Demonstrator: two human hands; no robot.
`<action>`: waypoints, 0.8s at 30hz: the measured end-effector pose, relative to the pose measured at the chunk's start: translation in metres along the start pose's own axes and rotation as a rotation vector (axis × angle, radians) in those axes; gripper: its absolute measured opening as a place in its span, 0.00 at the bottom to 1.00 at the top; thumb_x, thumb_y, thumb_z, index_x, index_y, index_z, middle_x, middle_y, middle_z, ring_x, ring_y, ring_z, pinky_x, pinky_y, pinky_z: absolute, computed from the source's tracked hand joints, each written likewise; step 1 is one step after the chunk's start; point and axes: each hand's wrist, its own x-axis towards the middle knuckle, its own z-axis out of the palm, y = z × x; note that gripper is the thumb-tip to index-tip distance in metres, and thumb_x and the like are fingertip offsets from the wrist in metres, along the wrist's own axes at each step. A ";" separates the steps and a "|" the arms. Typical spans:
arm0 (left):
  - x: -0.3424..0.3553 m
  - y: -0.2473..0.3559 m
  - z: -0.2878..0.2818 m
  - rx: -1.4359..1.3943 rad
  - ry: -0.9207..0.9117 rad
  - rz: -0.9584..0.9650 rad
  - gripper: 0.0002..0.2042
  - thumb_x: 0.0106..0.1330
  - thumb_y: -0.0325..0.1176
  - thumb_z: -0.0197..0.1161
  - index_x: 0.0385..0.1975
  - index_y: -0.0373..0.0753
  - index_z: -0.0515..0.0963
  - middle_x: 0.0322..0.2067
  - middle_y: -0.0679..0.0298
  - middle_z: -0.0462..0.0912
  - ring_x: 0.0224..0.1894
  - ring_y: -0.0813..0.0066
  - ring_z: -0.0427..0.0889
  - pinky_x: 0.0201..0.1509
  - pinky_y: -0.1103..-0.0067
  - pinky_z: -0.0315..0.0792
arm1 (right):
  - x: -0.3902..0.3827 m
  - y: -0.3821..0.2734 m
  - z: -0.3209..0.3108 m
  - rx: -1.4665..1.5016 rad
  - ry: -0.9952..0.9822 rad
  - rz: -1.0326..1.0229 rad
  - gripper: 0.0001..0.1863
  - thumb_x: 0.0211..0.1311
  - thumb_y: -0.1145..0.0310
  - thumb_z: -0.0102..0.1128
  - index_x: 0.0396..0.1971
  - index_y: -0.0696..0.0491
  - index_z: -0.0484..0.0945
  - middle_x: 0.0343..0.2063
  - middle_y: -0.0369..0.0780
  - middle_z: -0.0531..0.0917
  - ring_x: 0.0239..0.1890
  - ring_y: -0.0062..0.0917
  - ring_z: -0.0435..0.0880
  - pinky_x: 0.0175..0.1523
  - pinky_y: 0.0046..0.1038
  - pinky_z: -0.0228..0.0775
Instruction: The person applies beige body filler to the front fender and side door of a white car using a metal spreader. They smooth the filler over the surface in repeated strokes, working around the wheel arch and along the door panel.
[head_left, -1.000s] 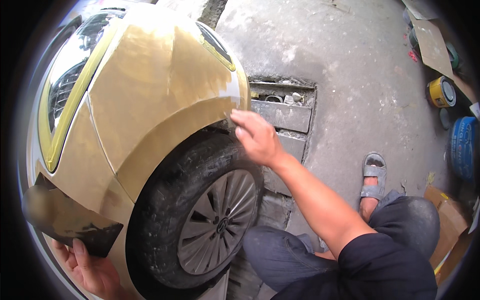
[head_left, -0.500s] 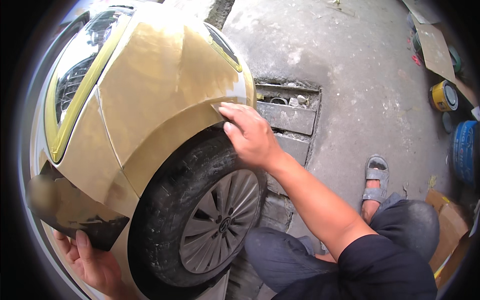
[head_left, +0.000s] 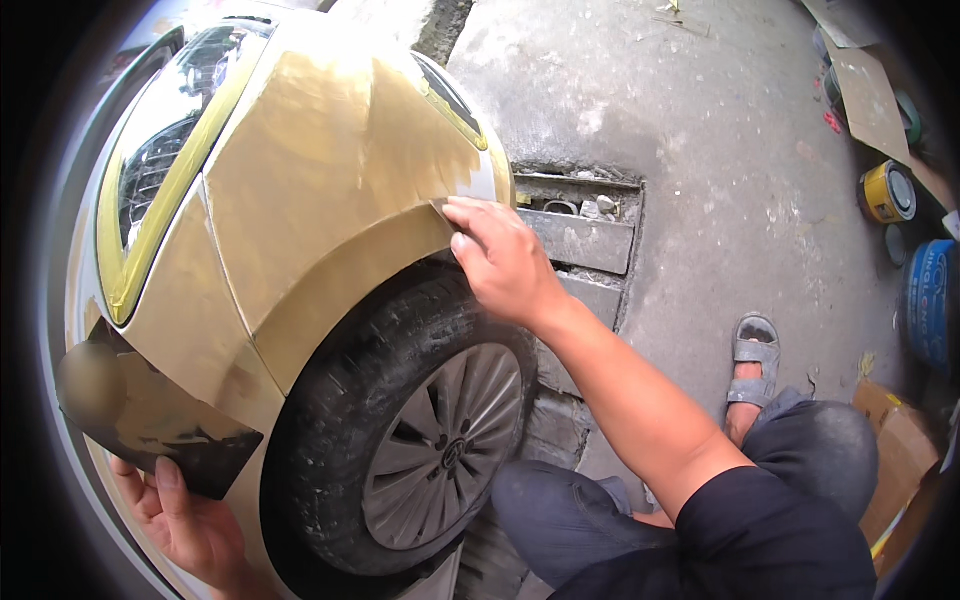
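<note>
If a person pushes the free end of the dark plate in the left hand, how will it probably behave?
The dark plate is probably fairly stiff: gripped near its lower edge by the left hand, it shows no clear sag. It looks thin, so perhaps light. The tan smears may be slippery.

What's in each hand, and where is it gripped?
Left hand: a dark flat board, by its lower edge. Right hand: apparently a thin flat piece, its gripped part hidden.
</note>
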 end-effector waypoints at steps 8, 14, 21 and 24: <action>0.001 0.002 0.000 -0.004 0.010 -0.010 0.21 0.78 0.25 0.54 0.68 0.33 0.64 0.59 0.56 0.80 0.63 0.69 0.78 0.71 0.70 0.67 | -0.039 -0.024 0.015 -0.051 -0.095 -0.097 0.18 0.62 0.74 0.61 0.53 0.59 0.83 0.54 0.51 0.85 0.60 0.44 0.82 0.67 0.43 0.72; 0.001 0.001 0.000 -0.013 -0.004 -0.001 0.21 0.78 0.25 0.54 0.68 0.32 0.64 0.60 0.56 0.80 0.63 0.69 0.78 0.72 0.71 0.66 | -0.005 0.024 -0.012 -0.027 -0.068 0.093 0.19 0.64 0.73 0.59 0.54 0.59 0.82 0.55 0.51 0.85 0.61 0.44 0.82 0.69 0.40 0.71; 0.001 0.000 0.003 -0.024 0.031 -0.001 0.22 0.77 0.25 0.54 0.68 0.32 0.63 0.58 0.55 0.82 0.62 0.69 0.78 0.72 0.71 0.66 | -0.039 0.005 0.011 0.022 -0.143 -0.051 0.19 0.61 0.75 0.62 0.53 0.59 0.82 0.56 0.51 0.84 0.62 0.46 0.81 0.69 0.42 0.70; 0.002 0.000 0.004 -0.021 0.017 0.008 0.22 0.77 0.25 0.54 0.69 0.32 0.63 0.57 0.55 0.82 0.62 0.68 0.78 0.72 0.71 0.66 | -0.046 0.012 -0.004 -0.035 -0.216 -0.043 0.19 0.62 0.74 0.61 0.54 0.59 0.82 0.55 0.51 0.84 0.62 0.46 0.80 0.70 0.42 0.70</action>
